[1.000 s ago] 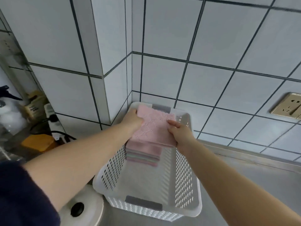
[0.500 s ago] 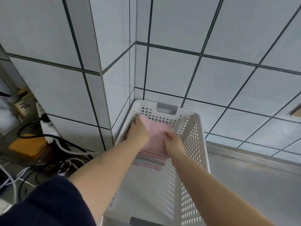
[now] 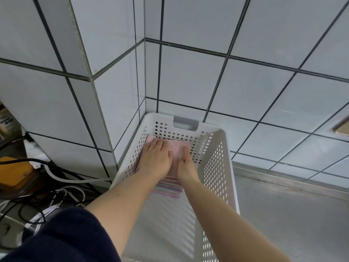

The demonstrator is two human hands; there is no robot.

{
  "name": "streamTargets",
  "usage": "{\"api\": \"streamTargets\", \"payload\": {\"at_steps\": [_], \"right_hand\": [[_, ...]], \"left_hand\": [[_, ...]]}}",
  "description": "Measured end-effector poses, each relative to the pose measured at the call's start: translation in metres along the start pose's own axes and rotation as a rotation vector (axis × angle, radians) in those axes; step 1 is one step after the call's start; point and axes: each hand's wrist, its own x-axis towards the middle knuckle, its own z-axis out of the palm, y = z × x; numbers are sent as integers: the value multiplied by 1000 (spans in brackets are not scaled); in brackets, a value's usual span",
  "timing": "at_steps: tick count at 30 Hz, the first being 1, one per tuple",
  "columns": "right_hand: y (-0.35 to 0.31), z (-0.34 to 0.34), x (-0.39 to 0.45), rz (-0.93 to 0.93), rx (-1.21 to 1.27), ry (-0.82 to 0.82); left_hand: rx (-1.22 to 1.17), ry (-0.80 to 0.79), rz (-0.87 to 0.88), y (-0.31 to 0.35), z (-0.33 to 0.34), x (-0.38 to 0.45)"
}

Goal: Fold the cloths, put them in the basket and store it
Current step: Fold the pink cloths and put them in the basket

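While the left hand (image 3: pixel 156 161) and right hand (image 3: pixel 186 164) press flat, with straight fingers, on the pink cloth (image 3: pixel 176 151), it sits on top of the pile at the far end of the white basket (image 3: pixel 215 167). If the hands pull back too fast, the top cloth could slide or come unfolded.

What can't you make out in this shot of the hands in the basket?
Head view only:
- Top pink cloth: mostly covered by left hand and right hand.
- Stack: count unclear, arms overlap it.
- Basket: near end cut off by bottom edge.
- Socket: cropped at right edge.
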Motion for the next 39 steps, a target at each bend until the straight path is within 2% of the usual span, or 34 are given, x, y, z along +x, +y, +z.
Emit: {"api": "streamTargets", "payload": {"at_steps": [6,11,13,17,21,25,28,30,32,36,39], "right_hand": [[11,4,6,20,-7,-30],[2,-4,5,42,-51,-32],[-7,-10,-2,44,-56,-24],[-28,-31,-29,3,-15,-36],[-35,-63,-69,-109,54,-35],[-27,-97,-116,-209,-68,20],[-15,-112,-148,-266,-196,85],[-8,-114,-162,-292,-274,120],[3,-115,-173,-261,-178,98],[36,-112,-181,2,230,-61],[47,-109,-184,49,405,-161]], "left_hand": [[-37,-18,-2,-4,15,4],[-70,-76,-24,1,1,6],[-147,-128,-44,5,-19,4],[-455,-196,-40,15,-77,-24],[-671,-105,18,1,-115,-68],[-799,2,-7,-25,-122,-117],[-864,56,-101,-39,-118,-148],[-916,18,-173,-48,-111,-161],[-980,-64,-233,-52,-104,-172],[-1266,-140,-471,-50,-96,-185],[-1466,-169,-517,-47,-96,-191]]}}
